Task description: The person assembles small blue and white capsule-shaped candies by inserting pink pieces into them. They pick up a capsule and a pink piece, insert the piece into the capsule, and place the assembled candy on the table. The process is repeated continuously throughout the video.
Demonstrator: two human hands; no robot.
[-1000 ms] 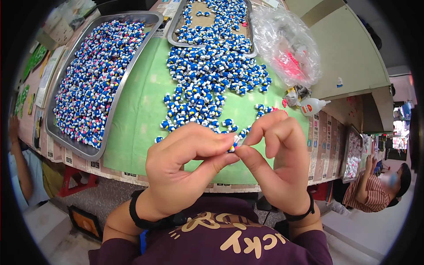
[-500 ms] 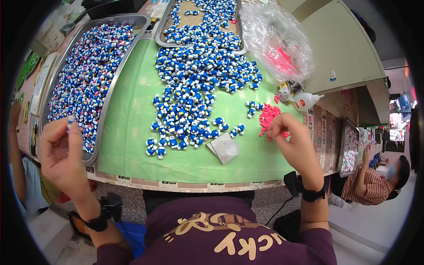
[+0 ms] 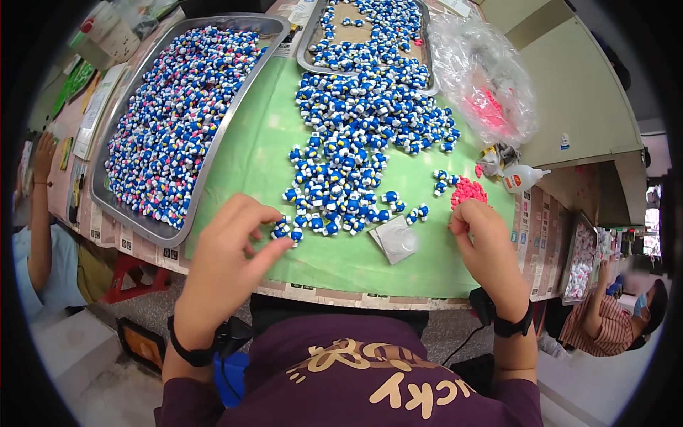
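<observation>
My left hand [image 3: 229, 255] is at the near left edge of a heap of small blue-and-white figures [image 3: 336, 181], its thumb and forefinger apart around a few of them. It does not visibly grip any. My right hand [image 3: 489, 242] is at the near edge of a pile of small pink pieces [image 3: 469, 191]. Its thumb and fingertips are pinched together, and whatever lies between them is too small to make out. Between my hands, a clear round dish [image 3: 400, 242] sits on a pale square card. A few loose figures [image 3: 445, 182] lie beside the pink pile.
A metal tray [image 3: 226, 129] full of blue, white and pink figures stands on the left. Another tray [image 3: 306, 55] is at the back. A plastic bag [image 3: 491, 85] and a white squeeze bottle [image 3: 523, 178] are at the right. Other people sit at both sides.
My left hand has moved right from the left tray to the heap, and the small figure it pinched is gone from its fingers. My right hand stays by the pink pieces. The view has shifted.
</observation>
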